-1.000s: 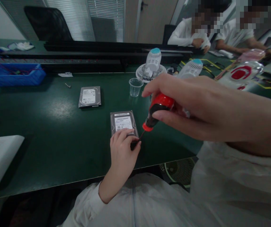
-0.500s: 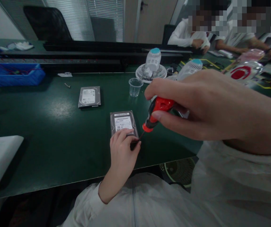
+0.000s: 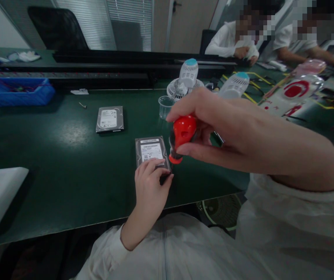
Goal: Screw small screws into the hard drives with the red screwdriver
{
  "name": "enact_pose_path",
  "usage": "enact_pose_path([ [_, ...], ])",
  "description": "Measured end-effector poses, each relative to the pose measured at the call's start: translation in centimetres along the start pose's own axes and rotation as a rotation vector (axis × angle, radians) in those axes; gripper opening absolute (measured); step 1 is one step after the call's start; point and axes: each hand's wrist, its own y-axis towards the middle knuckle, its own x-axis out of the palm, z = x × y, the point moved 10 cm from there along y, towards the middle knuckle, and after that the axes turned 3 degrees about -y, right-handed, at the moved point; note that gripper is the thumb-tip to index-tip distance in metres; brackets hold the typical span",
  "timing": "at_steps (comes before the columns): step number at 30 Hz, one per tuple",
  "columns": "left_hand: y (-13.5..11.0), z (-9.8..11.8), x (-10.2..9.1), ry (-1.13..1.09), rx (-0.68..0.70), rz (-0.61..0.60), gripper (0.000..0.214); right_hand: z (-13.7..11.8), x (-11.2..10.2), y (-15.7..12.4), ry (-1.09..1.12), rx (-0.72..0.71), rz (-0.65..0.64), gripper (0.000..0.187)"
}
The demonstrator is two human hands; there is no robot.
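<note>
A hard drive [image 3: 151, 147] lies label up on the green table, close to its front edge. My left hand [image 3: 151, 181] grips its near end, fingers over the label and thumb at the near right corner. In my right hand [image 3: 222, 134] is a red and black screwdriver [image 3: 184, 130], pinched by the handle and held nearly upright. Its thin shaft points down at the drive's near right corner beside my left thumb; whether the tip sits in a screw cannot be made out. Further back and left rests a second hard drive [image 3: 110, 118].
A clear plastic cup [image 3: 165, 107] stands behind my right hand, near white fans [image 3: 188, 74]. To the left are a blue bin [image 3: 18, 91], a small screw-like piece [image 3: 82, 105] and a white case [image 3: 2, 198]. Two people sit at the far right, beyond a bottle [image 3: 295, 91].
My right hand has shifted left, and the screwdriver has swung from a slant to nearly upright. My left hand and the hard drive stay in place.
</note>
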Motion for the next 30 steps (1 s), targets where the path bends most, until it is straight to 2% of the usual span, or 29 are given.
enact_pose_path([
  [6,0.0,0.1,0.0,-0.005,0.005,0.006,0.017,-0.9,0.5,-0.2,0.054,-0.103,-0.063,0.023],
  [10,0.0,0.1,0.0,-0.001,0.006,0.004,0.017,-0.7,0.6,-0.3,0.084,-0.093,-0.077,0.016],
  [15,0.1,0.3,0.0,-0.011,0.02,0.01,0.017,-0.2,0.4,-0.4,0.015,-0.074,-0.059,0.022],
  [22,0.0,0.1,0.0,-0.019,0.025,0.003,0.016,0.4,1.8,-0.3,0.035,-0.042,-0.067,0.017],
  [30,0.0,0.4,-0.1,-0.017,0.037,0.009,0.019,1.2,0.0,-1.2,-0.026,-0.042,0.004,0.017],
])
